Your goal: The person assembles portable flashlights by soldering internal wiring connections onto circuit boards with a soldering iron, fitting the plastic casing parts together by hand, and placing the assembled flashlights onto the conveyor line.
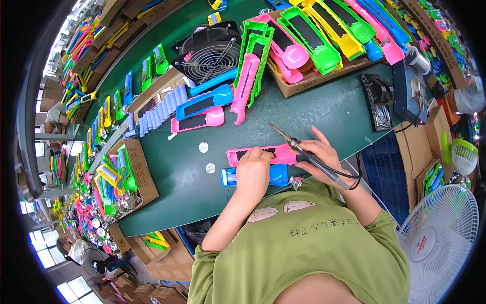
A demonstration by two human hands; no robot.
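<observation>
Hands are set apart in what they hold. By the right hand (320,154), fingers curled, a soldering iron (324,169) is gripped along its handle, with its tip pointed up and away over the bench (190,195). By the left hand (254,167), fingers bunched, the pink housing (286,153) is pressed from above; whether anything small is pinched there cannot be told. That housing is laid at the near side of the bench, just beyond a blue housing (278,175).

If the iron is hot, which cannot be seen, the left fingers could be burned should the tip be swung down before they are cleared. Plastic could also be scorched or melted if the shell's wall is brushed by the tip, since little room is left around the covering fingers. The tip could be dragged off line if the looped cord (361,172) beside the right forearm is snagged. A silver reflector cup (296,182) is left close to the bench's front edge, near the shirt (309,223); it could be knocked down by a forearm or by cloth. Finally, the pink housing could be skidded into the blue one if it is pressed unevenly, as no clamp is seen on it.
</observation>
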